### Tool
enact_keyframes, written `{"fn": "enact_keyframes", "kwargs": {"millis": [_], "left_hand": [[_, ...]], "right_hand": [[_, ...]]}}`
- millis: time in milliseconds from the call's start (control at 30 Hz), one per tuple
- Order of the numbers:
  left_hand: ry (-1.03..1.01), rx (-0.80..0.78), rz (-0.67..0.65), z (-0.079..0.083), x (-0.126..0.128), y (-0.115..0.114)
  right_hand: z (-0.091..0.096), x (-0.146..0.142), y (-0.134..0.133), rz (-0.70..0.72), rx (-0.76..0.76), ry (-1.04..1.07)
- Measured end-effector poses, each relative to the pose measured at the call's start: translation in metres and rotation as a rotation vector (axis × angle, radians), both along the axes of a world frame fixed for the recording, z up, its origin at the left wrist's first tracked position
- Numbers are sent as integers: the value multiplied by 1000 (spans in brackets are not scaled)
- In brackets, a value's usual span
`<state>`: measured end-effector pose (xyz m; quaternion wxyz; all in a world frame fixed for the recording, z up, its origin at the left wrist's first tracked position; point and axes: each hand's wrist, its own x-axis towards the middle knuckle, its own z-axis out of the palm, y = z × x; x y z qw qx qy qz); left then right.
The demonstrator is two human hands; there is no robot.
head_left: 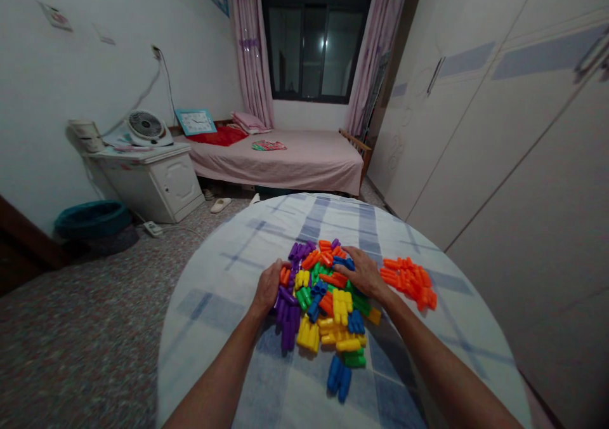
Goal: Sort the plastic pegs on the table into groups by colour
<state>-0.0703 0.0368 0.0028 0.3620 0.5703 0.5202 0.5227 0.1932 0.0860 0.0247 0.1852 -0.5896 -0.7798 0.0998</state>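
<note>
Cupping purple blocks [285,318], the left hand [269,287] curls against a heap of colored plastic blocks [323,296], while the right hand [361,272] lies open on top. Orange blocks [406,282] sit just beside them on the round counter [214,308], whose checked cloth reaches the rounded edge. A teal basin [90,219] sits on the floor, well apart.

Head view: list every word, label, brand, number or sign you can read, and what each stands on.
Nothing can be quoted; no text is legible.
Clock: face markings too small to read.
Wall card: printing too small and blurred to read.
Wall paper: too faint to read.
Papers beside the fan: too small to read.
Blocks: no markings visible.
</note>
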Motion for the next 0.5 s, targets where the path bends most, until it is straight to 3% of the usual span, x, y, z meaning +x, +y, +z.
{"fn": "enact_keyframes", "kwargs": {"millis": [100,200,500], "left_hand": [[0,9,-7,0,0,0],[-2,15,-5,0,0,0],[-19,5,-14,1,1,2]], "right_hand": [[14,-11,14,64,-113,-101],[17,-24,30,120,-224,-148],[16,-49,55,105,-221,-265]]}}
